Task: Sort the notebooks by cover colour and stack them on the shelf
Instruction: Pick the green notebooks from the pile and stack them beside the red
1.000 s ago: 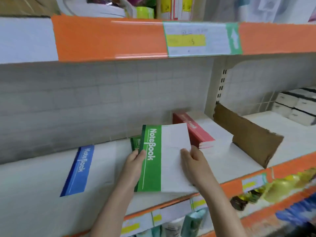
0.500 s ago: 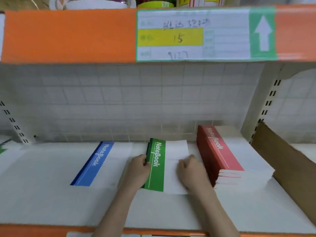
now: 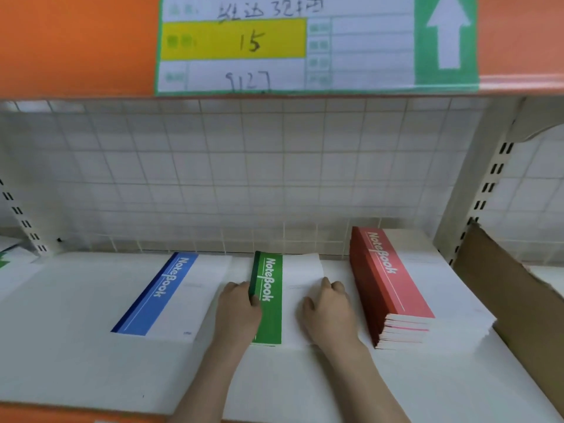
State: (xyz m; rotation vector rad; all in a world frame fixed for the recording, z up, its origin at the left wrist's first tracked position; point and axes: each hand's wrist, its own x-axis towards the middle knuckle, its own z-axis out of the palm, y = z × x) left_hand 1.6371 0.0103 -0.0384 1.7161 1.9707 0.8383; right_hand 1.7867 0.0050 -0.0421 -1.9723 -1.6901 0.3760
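Note:
A green-spined notebook stack [image 3: 270, 300] lies flat on the white shelf [image 3: 76, 361], in the middle. My left hand [image 3: 239, 312] grips its spine edge on the left side. My right hand [image 3: 329, 312] rests on the white cover with fingers curled, at its right edge. A blue-spined notebook [image 3: 158, 294] lies to the left. To the right stands a thick stack of red-spined notebooks [image 3: 387, 279]. All three piles are apart from one another.
A brown cardboard divider [image 3: 512, 300] leans at the shelf's right end. A wire grid back panel [image 3: 244, 178] closes the rear. The orange upper shelf edge with a price label [image 3: 305, 44] hangs low overhead. A bit of green cover [image 3: 4, 261] shows far left.
The green notebook was carried in above the shelf and now lies flat on the green pile. Both hands stay on it. My head has moved closer and lower.

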